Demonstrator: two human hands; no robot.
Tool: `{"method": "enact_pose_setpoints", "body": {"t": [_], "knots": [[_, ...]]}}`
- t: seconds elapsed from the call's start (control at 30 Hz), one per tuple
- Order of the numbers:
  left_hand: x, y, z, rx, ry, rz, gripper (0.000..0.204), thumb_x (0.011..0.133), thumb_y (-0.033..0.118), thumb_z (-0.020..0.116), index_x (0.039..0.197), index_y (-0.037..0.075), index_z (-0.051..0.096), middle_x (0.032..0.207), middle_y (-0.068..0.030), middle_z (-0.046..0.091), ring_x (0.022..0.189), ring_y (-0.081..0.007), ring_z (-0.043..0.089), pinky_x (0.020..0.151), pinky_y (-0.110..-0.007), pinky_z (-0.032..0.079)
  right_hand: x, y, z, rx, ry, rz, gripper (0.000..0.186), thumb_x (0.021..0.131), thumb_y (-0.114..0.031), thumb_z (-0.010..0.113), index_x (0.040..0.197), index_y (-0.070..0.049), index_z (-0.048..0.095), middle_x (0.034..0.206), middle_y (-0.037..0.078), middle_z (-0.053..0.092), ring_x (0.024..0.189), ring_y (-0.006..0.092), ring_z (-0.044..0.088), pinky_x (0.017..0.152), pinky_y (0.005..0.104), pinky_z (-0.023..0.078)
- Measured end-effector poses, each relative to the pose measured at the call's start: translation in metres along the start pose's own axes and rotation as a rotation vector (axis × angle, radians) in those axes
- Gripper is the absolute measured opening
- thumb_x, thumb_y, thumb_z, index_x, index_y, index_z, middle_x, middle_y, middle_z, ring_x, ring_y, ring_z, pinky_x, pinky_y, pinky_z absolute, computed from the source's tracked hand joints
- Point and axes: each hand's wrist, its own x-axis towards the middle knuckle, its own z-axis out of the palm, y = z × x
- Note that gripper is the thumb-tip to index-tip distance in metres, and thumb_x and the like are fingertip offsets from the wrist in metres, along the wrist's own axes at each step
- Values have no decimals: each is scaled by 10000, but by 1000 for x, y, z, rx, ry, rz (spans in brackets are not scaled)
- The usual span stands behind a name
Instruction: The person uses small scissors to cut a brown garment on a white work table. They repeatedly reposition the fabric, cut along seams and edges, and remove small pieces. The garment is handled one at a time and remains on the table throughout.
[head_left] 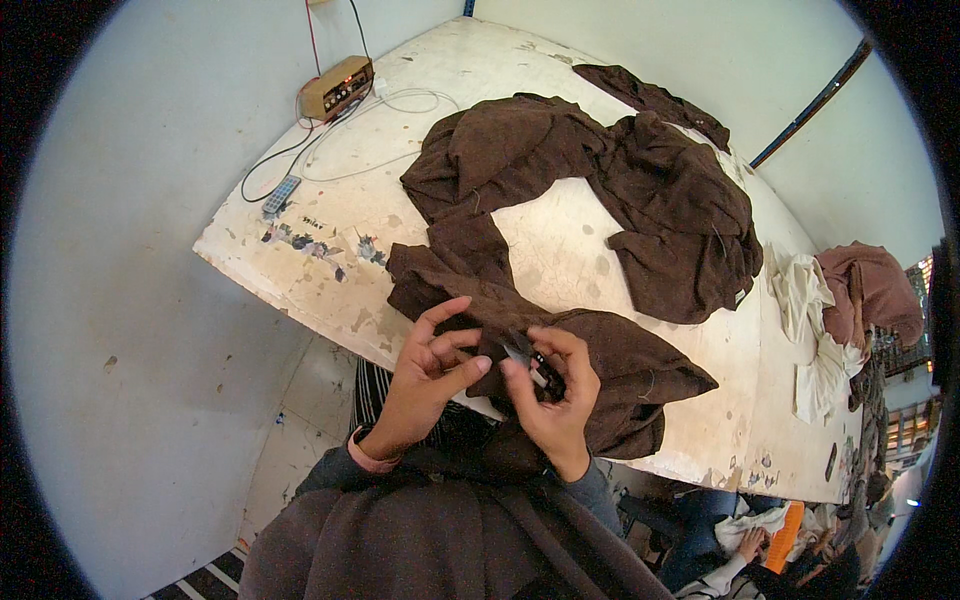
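Note:
Dark brown cloth (625,350) lies bunched along the near edge of the table, directly beyond and under my hands. My right hand (560,405) is closed around a small black-handled pair of thread snips (547,377), with the short grey blades pointing up and left over the cloth. To its left, my left hand (430,365) has its fingers apart and bent, the thumb stretched toward the snips. No thing shows between the left fingers; a fine thread there would be too small to see.
More brown garments (690,210) lie farther across the white table (560,240). Back left are a brown box with knobs (338,88), cables and a grey remote control (282,194). White cloth (815,370) and a reddish-brown bundle (868,290) lie right. Another person's hand (750,543) shows lower right.

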Motion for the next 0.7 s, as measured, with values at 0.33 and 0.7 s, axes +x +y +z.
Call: {"method": "enact_pose_setpoints", "body": {"t": [0.33,0.7], "knots": [[1,4,1,159,76,15,569,901,-18,709,1432,79,531,1078,-10,631,925,-91,614,811,-232,491,-5,22,-29,125,-165,91,381,795,-208,882,1011,-36,620,896,65,650,831,155,643,755,279,510],[23,18,-17,903,-190,417,289,936,137,741,1203,30,710,1148,-62,683,1015,-116,652,893,-255,512,10,6,-58,101,-207,280,268,840,81,716,1089,-12,688,1013,30,711,922,74,659,786,229,501]]}}
